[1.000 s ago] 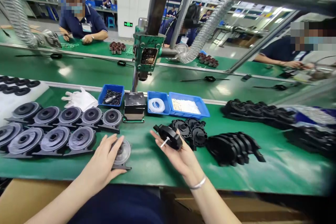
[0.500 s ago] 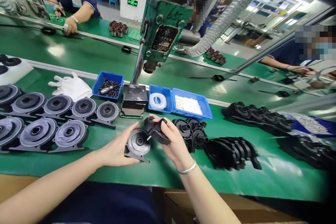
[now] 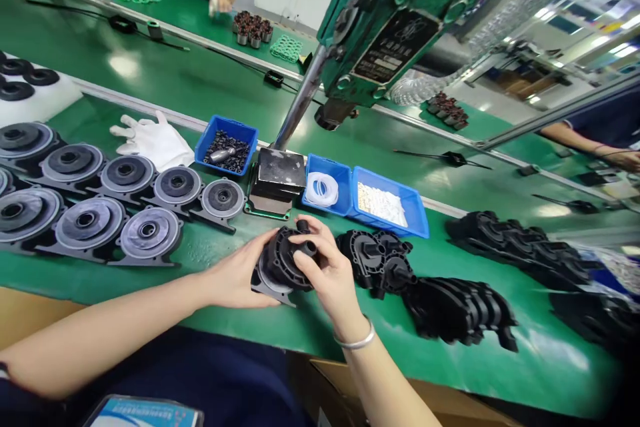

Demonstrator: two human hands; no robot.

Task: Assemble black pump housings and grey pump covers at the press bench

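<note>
My left hand is closed around the side of a pump base, a dark part with a grey round face and a flat foot. Over that face sits a black pump cover with two stubby pipes, gripped from above by the fingers of my right hand. The cover hides most of the base's face, and I cannot tell whether it is fully seated. Left of my hands stand two rows of similar pump bases. More black covers lie just right of my right hand.
Behind my hands stands a green press with a metal block beneath it. Blue bins hold small black parts, white rings and small white pieces. A white glove lies left. A co-worker's hand shows across the bench.
My right hand has brought the black cover left and down onto the base in my left hand, turning its pipes upward. The camera view has shifted. The co-worker's hand opposite has lifted.
</note>
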